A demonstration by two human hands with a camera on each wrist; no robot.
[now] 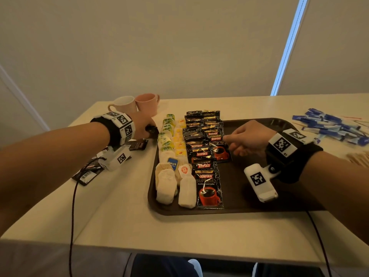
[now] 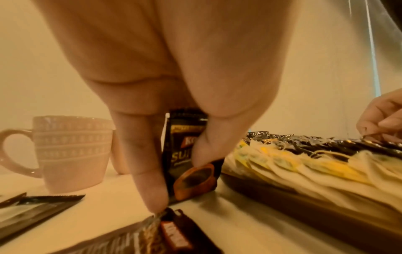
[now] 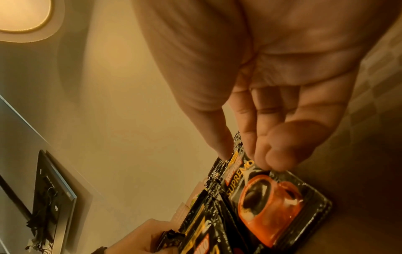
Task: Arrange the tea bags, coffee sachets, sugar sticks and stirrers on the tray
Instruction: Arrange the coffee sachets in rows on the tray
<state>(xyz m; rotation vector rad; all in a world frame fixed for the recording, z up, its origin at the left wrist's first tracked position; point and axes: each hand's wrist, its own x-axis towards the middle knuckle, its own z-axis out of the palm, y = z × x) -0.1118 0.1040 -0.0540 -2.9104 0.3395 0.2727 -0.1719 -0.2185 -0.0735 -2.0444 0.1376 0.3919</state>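
Head view: the left hand (image 1: 142,124) lifts a coffee sachet (image 1: 152,129) just left of the tray (image 1: 249,196). Left wrist view: thumb and fingers (image 2: 143,171) pinch it upright. Right wrist view: the right hand (image 3: 272,137) fingertips press the second row's front sachet (image 3: 278,202), nearer the row.

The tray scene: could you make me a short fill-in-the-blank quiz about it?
1. The left hand pinches a ___ sachet.
2. The sugar sticks lie on the ___, not the tray.
3. Behind the left hand stand two ___.
4. The right hand hovers over the ___ sachets.

Missing words: coffee; table; mugs; coffee
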